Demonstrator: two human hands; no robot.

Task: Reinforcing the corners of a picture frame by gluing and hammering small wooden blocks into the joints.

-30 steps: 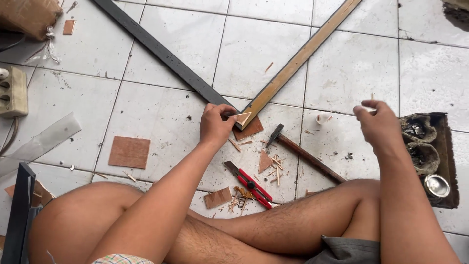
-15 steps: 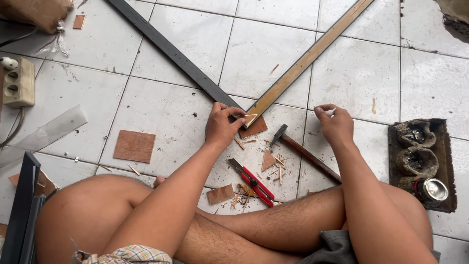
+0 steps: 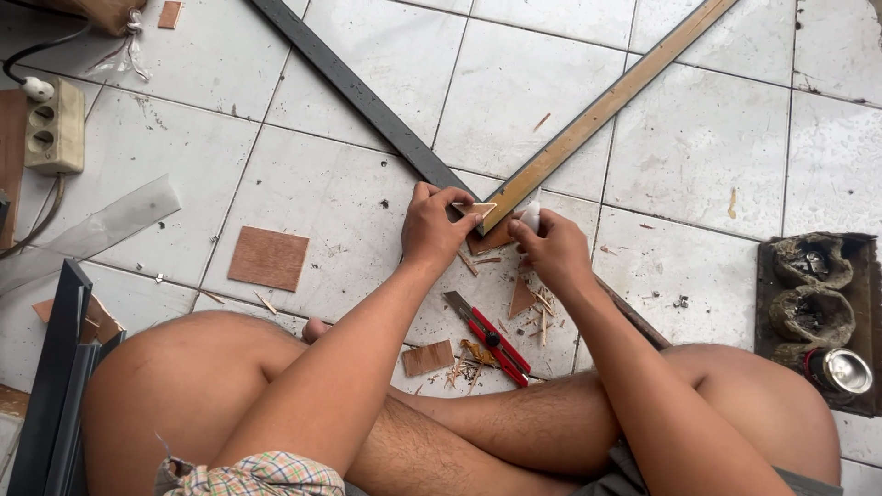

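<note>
Single head-worn view, facing steeply down from above, close over crossed legs (image 3: 514,432), both hands at centre, tiled floor (image 3: 698,147) filling the frame

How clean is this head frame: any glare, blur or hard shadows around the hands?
Head view: soft, even daylight, only faint shadows under the left hand and right hand; the frame corner is sharp; mild sheen on the floor tiles; a bright glint on the metal can.
</note>
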